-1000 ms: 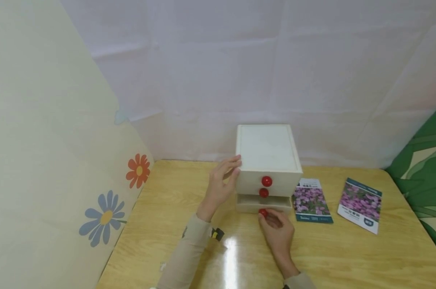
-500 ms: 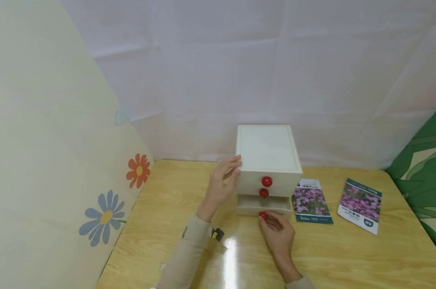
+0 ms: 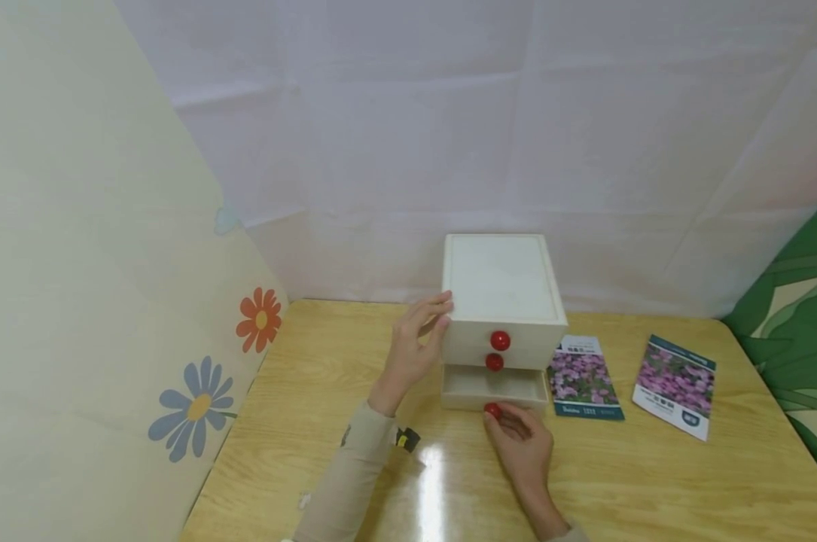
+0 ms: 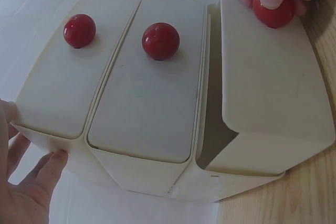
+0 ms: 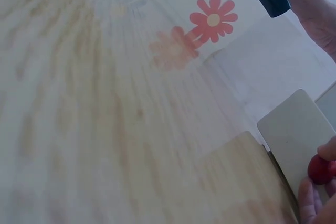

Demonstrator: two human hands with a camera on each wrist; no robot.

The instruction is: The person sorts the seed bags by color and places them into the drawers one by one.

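Observation:
A small white drawer cabinet (image 3: 499, 275) stands on the table against the cloth backdrop. It has three drawers, each with a round red knob. The top drawer (image 4: 63, 85) and middle drawer (image 4: 149, 98) sit closed. Pulled partway out, the bottom drawer (image 3: 462, 380) shows a bare inside. My right hand (image 3: 523, 444) pinches the bottom drawer's red knob (image 4: 273, 10) between thumb and fingers. On the cabinet's left side and top edge rests my left hand (image 3: 411, 350), fingers fairly straight and the thumb near the front corner.
Right of the cabinet, two seed packets with purple flowers lie on the wooden table (image 3: 300, 391): a nearer packet (image 3: 584, 376) close beside it and a farther packet (image 3: 675, 384). A flower-printed panel (image 3: 198, 406) borders the left, a green leaf-patterned one (image 3: 801, 301) the right.
The bottom drawer has slid farther out toward me, with my right hand drawing back on its knob. My left hand has stayed on the cabinet.

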